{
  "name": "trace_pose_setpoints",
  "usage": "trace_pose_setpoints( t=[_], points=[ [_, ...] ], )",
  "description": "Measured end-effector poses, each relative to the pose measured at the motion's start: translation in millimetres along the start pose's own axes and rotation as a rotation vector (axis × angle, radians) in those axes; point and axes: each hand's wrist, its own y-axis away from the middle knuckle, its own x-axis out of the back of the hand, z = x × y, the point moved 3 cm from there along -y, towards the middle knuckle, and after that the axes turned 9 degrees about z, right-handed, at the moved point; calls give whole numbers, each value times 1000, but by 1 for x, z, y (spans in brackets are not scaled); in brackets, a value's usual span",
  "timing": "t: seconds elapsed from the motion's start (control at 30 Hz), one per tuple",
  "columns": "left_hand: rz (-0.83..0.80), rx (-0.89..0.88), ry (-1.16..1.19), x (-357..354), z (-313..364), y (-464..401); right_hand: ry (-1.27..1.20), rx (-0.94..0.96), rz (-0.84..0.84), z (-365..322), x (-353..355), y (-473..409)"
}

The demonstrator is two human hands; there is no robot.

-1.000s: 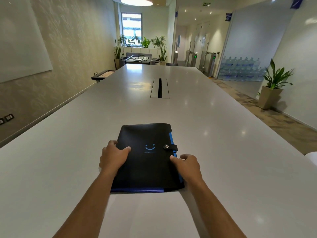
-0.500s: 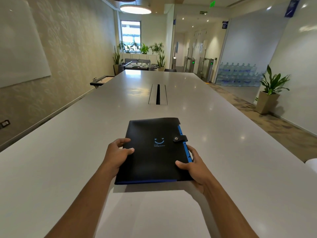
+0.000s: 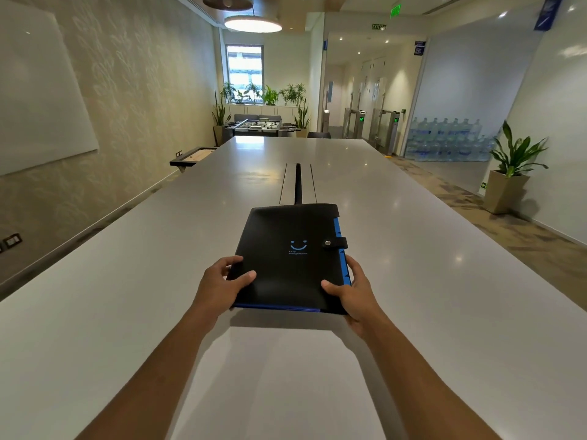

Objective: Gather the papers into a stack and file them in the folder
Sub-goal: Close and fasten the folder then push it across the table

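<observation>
A black folder (image 3: 287, 249) with a blue smiley print, blue inner tabs along its right edge and a snapped strap is closed. Its near edge is raised off the white table (image 3: 413, 281) and casts a shadow below. My left hand (image 3: 222, 285) grips the near left corner, thumb on the cover. My right hand (image 3: 352, 292) grips the near right corner beside the blue tabs, thumb on top. No loose papers are visible.
A cable slot (image 3: 298, 182) runs down the table's middle just beyond the folder. A potted plant (image 3: 508, 173) stands on the floor to the right. A small side table (image 3: 193, 155) sits by the left wall.
Both hands shifted from resting flat on the cover to gripping the folder's near corners. The folder has moved away from me and its near edge has lifted off the table.
</observation>
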Motion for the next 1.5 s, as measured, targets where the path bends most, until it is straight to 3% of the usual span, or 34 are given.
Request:
trace_pose_setpoints(
  t=[0.33, 0.63, 0.9, 1.1, 1.23, 1.5],
  points=[
    [83, -34, -127, -7, -22, -93, 286, 120, 52, 12, -50, -96],
    [122, -119, -344, -24, -48, -151, 690, 317, 137, 30, -78, -149],
    [354, -204, -524, -33, -56, -169, 984, 439, 340, 37, -90, -171],
    [360, -223, -644, -36, -56, -182, 1173, 550, 442, 41, -94, -174],
    [380, -251, -752, -34, -59, -180, 1190, 555, 425, 38, -92, -172],
    [450, -286, -577, -33, -54, -142, 886, 344, 300, 23, -70, -144]
  ],
)
